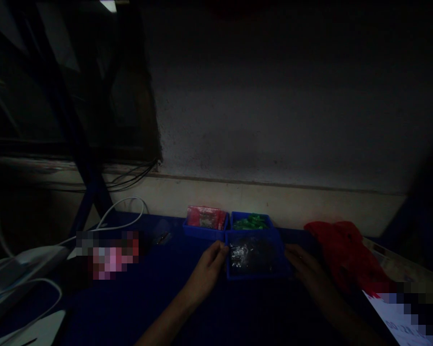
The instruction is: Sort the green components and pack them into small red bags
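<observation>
Between my hands is a blue plastic bin (258,277) with dark, shiny plastic packets (254,254) inside. My left hand (213,259) grips its left wall, thumb over the rim. On the opposite side, my right hand (305,262) holds the right wall, though its fingers are dim and partly hidden. Just behind stands a second blue bin (234,216) holding green packets (252,222). To the left of that one, another blue bin (202,233) carries red-pink packets (204,217).
A red cloth (346,250) lies on the right of the blue table (137,302), near a printed sheet (393,317). White cables (130,223) run along the left side. A small clear packet (162,238) rests left of the bins. The wall (281,144) rises behind.
</observation>
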A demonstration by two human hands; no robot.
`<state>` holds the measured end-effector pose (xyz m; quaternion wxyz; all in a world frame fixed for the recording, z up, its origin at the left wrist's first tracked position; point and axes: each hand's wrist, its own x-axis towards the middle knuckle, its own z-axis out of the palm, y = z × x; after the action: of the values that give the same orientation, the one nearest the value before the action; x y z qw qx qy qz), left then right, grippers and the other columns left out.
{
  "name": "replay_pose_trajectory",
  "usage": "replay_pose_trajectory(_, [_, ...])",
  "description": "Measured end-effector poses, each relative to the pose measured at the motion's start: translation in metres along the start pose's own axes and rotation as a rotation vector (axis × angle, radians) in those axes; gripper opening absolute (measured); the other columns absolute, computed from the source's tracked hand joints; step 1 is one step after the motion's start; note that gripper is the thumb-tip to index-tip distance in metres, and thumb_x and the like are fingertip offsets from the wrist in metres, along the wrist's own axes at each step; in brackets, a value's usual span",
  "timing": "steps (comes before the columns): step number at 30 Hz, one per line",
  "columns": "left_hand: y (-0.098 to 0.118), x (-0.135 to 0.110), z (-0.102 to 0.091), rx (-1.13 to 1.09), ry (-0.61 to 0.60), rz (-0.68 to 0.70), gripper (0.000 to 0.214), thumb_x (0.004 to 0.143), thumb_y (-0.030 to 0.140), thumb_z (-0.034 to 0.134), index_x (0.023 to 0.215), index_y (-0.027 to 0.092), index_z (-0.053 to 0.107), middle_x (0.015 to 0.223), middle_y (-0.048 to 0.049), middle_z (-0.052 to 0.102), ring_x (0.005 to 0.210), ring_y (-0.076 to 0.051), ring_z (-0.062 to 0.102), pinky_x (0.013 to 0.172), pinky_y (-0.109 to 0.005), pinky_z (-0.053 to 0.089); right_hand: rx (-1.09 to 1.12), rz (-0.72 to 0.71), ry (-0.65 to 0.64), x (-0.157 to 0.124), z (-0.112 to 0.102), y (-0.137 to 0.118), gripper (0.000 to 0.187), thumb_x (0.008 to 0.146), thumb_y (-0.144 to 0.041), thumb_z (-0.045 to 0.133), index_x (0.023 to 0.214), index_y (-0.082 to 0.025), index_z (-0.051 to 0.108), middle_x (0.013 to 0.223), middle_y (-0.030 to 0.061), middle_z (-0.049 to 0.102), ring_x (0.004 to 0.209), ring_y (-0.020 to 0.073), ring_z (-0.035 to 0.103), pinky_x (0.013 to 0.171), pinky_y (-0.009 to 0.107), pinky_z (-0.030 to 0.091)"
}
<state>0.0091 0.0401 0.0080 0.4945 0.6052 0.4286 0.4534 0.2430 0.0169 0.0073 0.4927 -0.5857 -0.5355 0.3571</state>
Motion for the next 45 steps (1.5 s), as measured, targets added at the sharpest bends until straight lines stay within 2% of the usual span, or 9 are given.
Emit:
replay_pose_trajectory(4, [-0.003,0.005,-0.006,0.031,-0.017,0.020,0.038,0.077,0.055,0.049,0.068,0.019,0.045,0.062,0.0061,0.040,0.058,-0.012,0.039,0.056,-0.023,0.033,0.012,-0.028,-0.043,0.002,0.002,0.003,0.029,0.074,-0.044,0.055,0.089,-0.021,0.063,0.084,0.0029,0.068,0.076,0.0223,0.062,0.061,0.028,0.048])
replay_pose_trajectory(7, [-0.005,0.008,-0.011,0.026,-0.050,0.030,0.036,0.076,0.054,0.051,0.073,0.019,0.044,0.062,0.0060,0.042,0.056,-0.012,0.040,0.053,-0.023,0.032,-0.003,-0.060,-0.068,0.004,0.003,0.005,0.026,0.073,-0.043,0.053,0.085,-0.021,0.061,0.080,0.0028,0.066,0.075,0.0222,0.061,0.061,0.030,0.048])
replay_pose_trajectory(17, [-0.010,0.013,-0.024,0.054,-0.130,0.052,0.025,0.077,0.041,0.055,0.075,0.018,0.046,0.065,0.0041,0.047,0.059,-0.013,0.048,0.056,-0.024,0.037,-0.084,-0.164,-0.115,0.005,0.005,0.008,0.018,0.076,-0.038,0.050,0.080,-0.022,0.056,0.072,0.0005,0.061,0.070,0.0204,0.060,0.061,0.031,0.049])
replay_pose_trajectory(26, [-0.006,0.012,-0.031,0.130,-0.198,0.045,0.014,0.075,0.029,0.056,0.070,0.018,0.049,0.066,0.0028,0.052,0.061,-0.013,0.050,0.058,-0.025,0.039,-0.159,-0.218,-0.126,0.008,0.002,0.018,0.018,0.078,-0.035,0.048,0.089,-0.023,0.053,0.089,0.0051,0.066,0.082,0.0217,0.064,0.067,0.032,0.052])
replay_pose_trajectory(31, [-0.009,0.013,-0.034,0.183,-0.205,0.044,0.014,0.074,0.028,0.056,0.069,0.018,0.049,0.063,0.0033,0.050,0.059,-0.012,0.048,0.057,-0.024,0.037,-0.210,-0.241,-0.141,0.007,0.003,0.018,0.013,0.079,-0.031,0.048,0.089,-0.024,0.053,0.092,0.0055,0.067,0.086,0.0222,0.065,0.068,0.032,0.053])
replay_pose_trajectory(40, [-0.006,0.011,-0.036,0.306,-0.220,0.068,0.011,0.076,0.024,0.052,0.069,0.018,0.047,0.063,0.0039,0.049,0.059,-0.012,0.046,0.055,-0.023,0.033,-0.286,-0.279,-0.119,0.007,0.003,0.011,0.007,0.077,-0.029,0.048,0.081,-0.024,0.052,0.076,0.0030,0.066,0.077,0.0226,0.066,0.066,0.033,0.052])
replay_pose_trajectory(45, [-0.002,0.009,-0.037,0.386,-0.219,0.129,0.010,0.078,0.021,0.050,0.069,0.018,0.048,0.063,0.0044,0.048,0.059,-0.012,0.044,0.055,-0.022,0.032,-0.334,-0.306,-0.108,0.007,0.000,0.011,0.008,0.077,-0.030,0.048,0.078,-0.023,0.053,0.078,0.0046,0.067,0.079,0.0238,0.066,0.068,0.035,0.051])
